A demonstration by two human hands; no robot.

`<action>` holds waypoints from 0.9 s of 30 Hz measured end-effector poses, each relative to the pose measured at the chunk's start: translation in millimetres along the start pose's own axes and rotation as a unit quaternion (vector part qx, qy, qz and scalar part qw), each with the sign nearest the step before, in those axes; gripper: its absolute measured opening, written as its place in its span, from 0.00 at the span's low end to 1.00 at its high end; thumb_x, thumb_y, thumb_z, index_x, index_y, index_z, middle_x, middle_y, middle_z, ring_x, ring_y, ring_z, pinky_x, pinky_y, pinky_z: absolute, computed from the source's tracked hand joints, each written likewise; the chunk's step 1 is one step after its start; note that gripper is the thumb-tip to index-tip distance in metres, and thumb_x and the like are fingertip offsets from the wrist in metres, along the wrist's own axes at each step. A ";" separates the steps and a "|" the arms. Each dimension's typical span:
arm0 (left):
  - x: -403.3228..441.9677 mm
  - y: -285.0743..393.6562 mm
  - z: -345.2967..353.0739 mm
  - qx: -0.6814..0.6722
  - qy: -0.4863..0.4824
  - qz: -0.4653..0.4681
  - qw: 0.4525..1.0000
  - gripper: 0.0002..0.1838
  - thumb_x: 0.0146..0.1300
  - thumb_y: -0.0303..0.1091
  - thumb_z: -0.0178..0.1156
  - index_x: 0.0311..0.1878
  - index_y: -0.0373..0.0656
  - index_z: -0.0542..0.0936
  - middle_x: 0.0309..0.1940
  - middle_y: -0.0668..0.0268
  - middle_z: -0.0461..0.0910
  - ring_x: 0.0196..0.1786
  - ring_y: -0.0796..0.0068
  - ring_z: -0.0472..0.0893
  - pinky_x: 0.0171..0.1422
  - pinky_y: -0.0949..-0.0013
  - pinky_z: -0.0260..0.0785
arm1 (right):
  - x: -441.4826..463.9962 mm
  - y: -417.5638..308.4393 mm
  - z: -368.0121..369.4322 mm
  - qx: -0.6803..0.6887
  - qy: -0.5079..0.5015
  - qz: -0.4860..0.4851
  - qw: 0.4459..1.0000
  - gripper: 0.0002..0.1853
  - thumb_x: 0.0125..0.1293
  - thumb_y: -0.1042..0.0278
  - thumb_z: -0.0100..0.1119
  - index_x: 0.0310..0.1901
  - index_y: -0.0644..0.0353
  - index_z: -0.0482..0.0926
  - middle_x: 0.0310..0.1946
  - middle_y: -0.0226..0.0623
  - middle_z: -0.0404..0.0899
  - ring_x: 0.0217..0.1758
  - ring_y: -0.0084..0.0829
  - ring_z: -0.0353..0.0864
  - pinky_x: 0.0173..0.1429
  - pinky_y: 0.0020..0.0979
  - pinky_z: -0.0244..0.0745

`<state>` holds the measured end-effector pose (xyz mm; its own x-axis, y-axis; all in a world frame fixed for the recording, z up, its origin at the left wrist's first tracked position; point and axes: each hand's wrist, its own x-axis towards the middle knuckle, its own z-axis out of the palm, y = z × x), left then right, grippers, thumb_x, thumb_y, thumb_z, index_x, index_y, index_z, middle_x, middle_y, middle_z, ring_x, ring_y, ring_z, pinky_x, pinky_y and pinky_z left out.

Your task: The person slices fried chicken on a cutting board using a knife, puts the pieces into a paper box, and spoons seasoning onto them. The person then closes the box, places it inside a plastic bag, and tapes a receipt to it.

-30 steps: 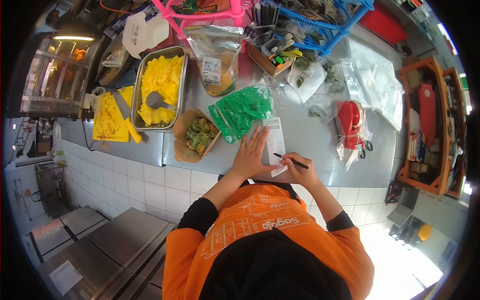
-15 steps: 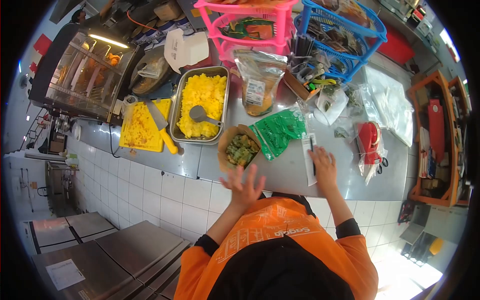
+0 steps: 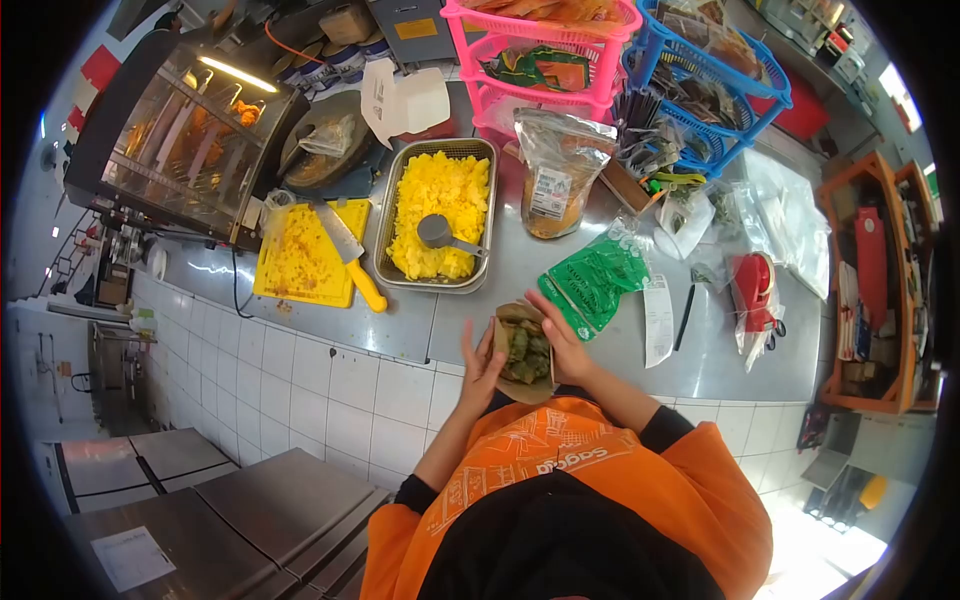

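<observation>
At the front edge of the steel counter, the bare hands work on a paper box, with several hazards nearby.

Metal tray: filled with yellow food, left of the hands. A sleeve swung left could catch the scoop resting on the food, tip it and scatter crumbs.

Yellow cutting board: carries the knife, its yellow handle overhanging the board toward the front edge. A passing forearm could knock the handle and turn the blade.

Green packet: lies just beyond the right hand. Knuckles moving outward could push it onto the receipt.

Paper box: open-topped, held between both hands in front of the orange shirt. The left hand is curved against one wall, the right against the opposite wall. Excess or uneven squeeze could buckle the thin walls and lift out the leafy food; too light a hold could let the box slip past the edge.

Receipt: flat, easily dragged or stained.

Black pen: loose beside it, liable to roll if bumped.
</observation>
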<state>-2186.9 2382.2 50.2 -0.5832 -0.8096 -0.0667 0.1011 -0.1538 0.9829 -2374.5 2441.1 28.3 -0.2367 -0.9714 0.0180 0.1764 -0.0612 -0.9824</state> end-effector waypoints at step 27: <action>42.9 -1.2 8.1 0.165 -0.245 0.167 0.941 0.42 0.54 0.43 0.70 0.68 0.38 0.62 0.66 0.52 0.61 0.72 0.50 0.56 0.77 0.51 0.44 | -45.9 21.3 39.9 -0.162 0.467 -0.073 0.866 0.23 0.61 0.76 0.61 0.57 0.63 0.67 0.57 0.42 0.68 0.64 0.36 0.65 0.69 0.36 0.58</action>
<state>-2218.6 2352.2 47.5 -0.8728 -0.4110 0.2632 0.1361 0.3129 0.9400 -2321.8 2475.2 13.9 -0.9306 -0.3400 0.1358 -0.1610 0.0468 -0.9858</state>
